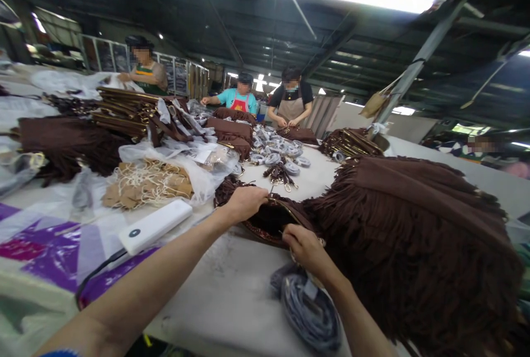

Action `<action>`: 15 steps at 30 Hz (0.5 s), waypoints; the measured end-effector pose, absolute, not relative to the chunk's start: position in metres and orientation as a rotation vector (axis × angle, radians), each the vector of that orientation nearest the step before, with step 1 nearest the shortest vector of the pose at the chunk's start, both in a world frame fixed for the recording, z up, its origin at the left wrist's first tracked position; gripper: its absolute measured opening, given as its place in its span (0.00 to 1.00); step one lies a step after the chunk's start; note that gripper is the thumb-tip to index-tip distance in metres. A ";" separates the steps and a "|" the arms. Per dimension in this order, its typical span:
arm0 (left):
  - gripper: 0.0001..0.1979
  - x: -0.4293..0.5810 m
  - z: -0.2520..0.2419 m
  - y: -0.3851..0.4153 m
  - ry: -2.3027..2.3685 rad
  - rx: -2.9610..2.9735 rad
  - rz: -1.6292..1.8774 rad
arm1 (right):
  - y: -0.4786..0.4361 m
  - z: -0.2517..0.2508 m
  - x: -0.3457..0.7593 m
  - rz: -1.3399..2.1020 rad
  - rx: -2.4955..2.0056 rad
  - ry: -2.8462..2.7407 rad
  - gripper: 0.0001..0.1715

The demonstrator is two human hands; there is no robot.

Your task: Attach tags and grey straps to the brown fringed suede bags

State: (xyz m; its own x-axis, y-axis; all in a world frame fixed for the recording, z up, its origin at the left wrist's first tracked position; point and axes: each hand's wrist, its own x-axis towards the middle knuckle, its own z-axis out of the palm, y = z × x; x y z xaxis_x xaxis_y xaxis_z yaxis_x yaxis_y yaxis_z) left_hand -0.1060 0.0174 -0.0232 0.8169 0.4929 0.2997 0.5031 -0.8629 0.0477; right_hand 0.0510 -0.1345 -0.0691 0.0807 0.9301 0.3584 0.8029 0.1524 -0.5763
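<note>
A dark brown fringed bag [269, 219] lies on the table in front of me, its zipped mouth spread apart. My left hand [247, 202] is closed on the far edge of the opening. The near edge is pinched by my right hand [304, 246], on the side toward me. Inside, the bag is too dark to make out. Just below my right wrist sits a coiled grey strap in clear wrap [308, 307]. Close to the bag's right side rises a large pile of brown fringed bags [414, 235].
Left of me are a white power bank [155, 226] with a black cable and a heap of brown tags with white strings [147, 183]. Beyond lie wrapped coiled straps [279, 147], short brown straps [281, 174] and stacked bags [124, 111]. Several people work across the table.
</note>
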 end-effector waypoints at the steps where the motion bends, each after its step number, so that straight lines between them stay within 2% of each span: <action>1: 0.10 -0.109 -0.023 0.016 -0.775 -2.934 -0.512 | -0.129 -0.076 0.054 0.304 -1.679 -1.619 0.14; 5: 0.08 -0.115 -0.026 -0.004 -0.425 -2.965 -0.574 | -0.124 -0.092 0.067 0.566 -1.577 -1.286 0.18; 8: 0.10 -0.099 -0.038 -0.020 -0.271 -3.136 -0.237 | -0.124 -0.090 0.072 0.604 -1.548 -1.233 0.21; 10: 0.12 -0.080 -0.049 -0.020 -0.340 -3.207 -0.066 | -0.122 -0.090 0.076 0.554 -1.642 -1.228 0.22; 15: 0.20 -0.032 -0.070 0.016 -0.594 -3.346 -0.147 | -0.115 -0.102 0.096 0.286 -1.985 -1.190 0.14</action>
